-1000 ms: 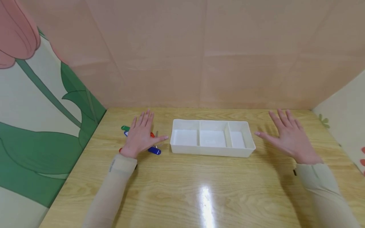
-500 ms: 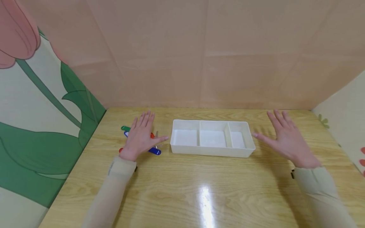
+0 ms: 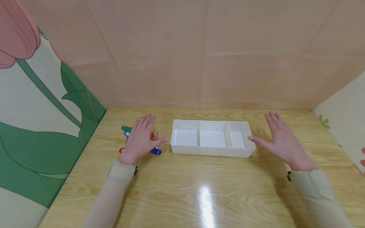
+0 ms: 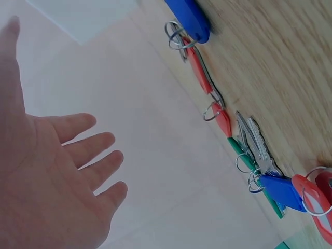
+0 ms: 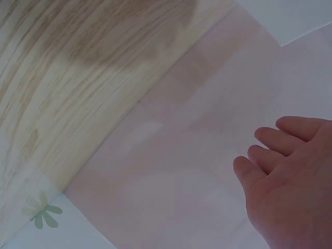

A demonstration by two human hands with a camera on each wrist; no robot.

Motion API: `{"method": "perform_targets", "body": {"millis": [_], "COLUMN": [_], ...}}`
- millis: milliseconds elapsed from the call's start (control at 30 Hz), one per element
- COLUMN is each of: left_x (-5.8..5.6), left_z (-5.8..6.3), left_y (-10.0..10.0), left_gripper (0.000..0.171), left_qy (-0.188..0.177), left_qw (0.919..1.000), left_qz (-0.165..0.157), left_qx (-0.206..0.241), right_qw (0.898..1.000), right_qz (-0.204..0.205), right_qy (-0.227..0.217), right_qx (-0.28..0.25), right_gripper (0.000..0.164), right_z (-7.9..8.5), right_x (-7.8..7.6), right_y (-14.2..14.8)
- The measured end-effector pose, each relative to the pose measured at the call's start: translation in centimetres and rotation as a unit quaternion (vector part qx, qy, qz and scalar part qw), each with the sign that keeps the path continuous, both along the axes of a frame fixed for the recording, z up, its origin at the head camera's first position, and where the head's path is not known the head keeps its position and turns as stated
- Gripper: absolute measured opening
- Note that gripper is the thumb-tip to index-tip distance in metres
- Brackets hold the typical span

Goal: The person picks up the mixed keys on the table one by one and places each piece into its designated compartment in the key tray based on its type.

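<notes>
My left hand (image 3: 139,139) hovers with straight fingers over several keys with coloured tags, partly hiding them in the head view. A blue tag (image 3: 155,151), a green tag (image 3: 126,128) and a red tag (image 3: 121,150) poke out around it. The left wrist view has the palm (image 4: 57,181) apart from the metal keys (image 4: 257,145) and their rings. A white tray (image 3: 212,151) with three bare compartments stands right of the keys. Beyond its right end, my right hand (image 3: 285,145) is held up, holding nothing, and its thumb overlaps the tray's corner in the head view.
Under everything is a wood-grain table (image 3: 176,183). A pinkish backdrop (image 3: 205,63) rises along its far edge. Panels stand at both sides, the left one (image 3: 42,158) printed with a large flower and leaves.
The right hand has moved left towards the tray, its fingers drawing closer together. The left hand has dropped slightly towards the person. Keys and tray have stayed put.
</notes>
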State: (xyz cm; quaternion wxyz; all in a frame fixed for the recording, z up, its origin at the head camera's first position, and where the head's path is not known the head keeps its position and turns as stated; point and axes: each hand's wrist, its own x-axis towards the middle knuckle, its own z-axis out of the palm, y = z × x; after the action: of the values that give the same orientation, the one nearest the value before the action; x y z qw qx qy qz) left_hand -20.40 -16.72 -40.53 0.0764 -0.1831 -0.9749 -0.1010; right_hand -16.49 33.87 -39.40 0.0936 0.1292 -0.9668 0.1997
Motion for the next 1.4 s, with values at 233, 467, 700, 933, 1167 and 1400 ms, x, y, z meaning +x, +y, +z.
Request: {"method": "perform_targets", "body": {"millis": [233,467,700,933,1167,1400], "left_x": [0.6,1.6,2.6,3.2,3.7,3.7], "left_z": [0.2,0.6,0.8,0.6,0.6,0.5], "left_y": [0.0,0.1,0.1,0.0,-0.2,-0.3], "left_gripper": [0.107,0.103,0.104,0.096,0.088,0.083], "left_qy": [0.017,0.019,0.009,-0.032,-0.071,-0.088], "left_qw": [0.9995,0.9987,0.9988,0.9972,0.9928,0.9915], "left_qz": [-0.014,-0.017,-0.025,-0.018,-0.01,-0.007], "left_qx": [0.024,0.044,0.042,0.065,0.096,0.096], "right_qw": [1.0,1.0,0.999,0.998,0.998,0.997], "right_qz": [0.007,0.015,0.025,0.039,0.039,0.038], "right_qy": [-0.01,-0.023,-0.025,-0.013,-0.022,-0.03], "right_qx": [0.003,0.009,0.025,0.042,0.045,0.053], "right_gripper": [0.107,0.107,0.105,0.103,0.105,0.106], "right_z": [0.0,-0.3,-0.6,-0.7,-1.2,-1.4], "right_x": [0.4,0.9,1.3,1.3,1.2,1.1], "right_y": [-1.0,-2.3,-3.5,-4.6,-5.0,-5.0]}}
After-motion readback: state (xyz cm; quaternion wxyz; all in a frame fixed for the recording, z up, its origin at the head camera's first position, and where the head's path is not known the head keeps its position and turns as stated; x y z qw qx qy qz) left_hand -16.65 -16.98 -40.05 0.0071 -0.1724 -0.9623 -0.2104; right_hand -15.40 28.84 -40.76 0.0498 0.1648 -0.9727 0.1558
